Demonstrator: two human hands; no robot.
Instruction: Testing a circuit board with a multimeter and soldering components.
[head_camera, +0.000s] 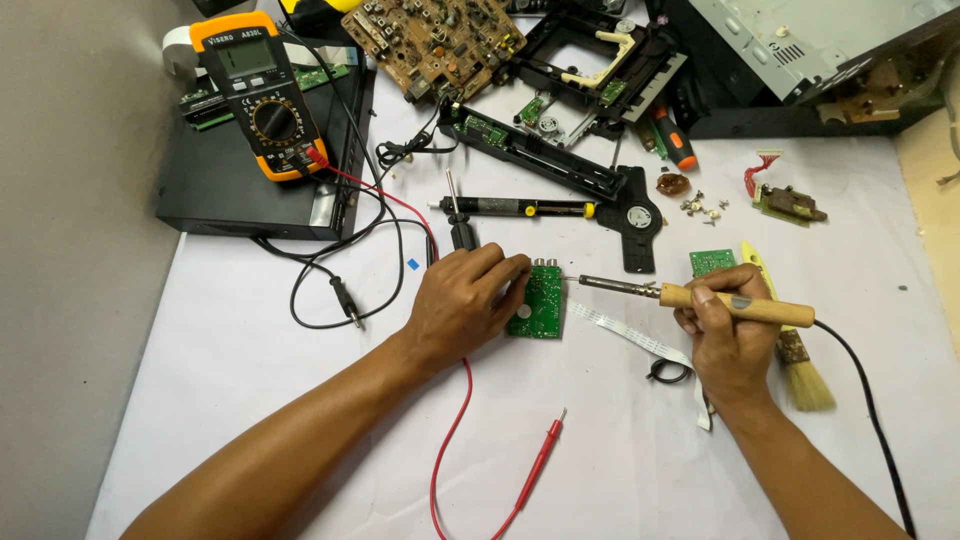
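Left hand (462, 300) presses down on green circuit board (537, 300), gripping its left edge; right hand (730, 335) clenches wooden-handled soldering iron (700, 296), long axis horizontal, tip pointing left, just short of the board's right edge.

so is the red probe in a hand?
No: the red probe lies loose on the table, below both hands.

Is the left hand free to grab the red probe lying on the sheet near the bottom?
Probably not straight away: the left hand is pressed on the green circuit board, holding it down. The red probe itself lies unobstructed on the white sheet, close below that forearm.
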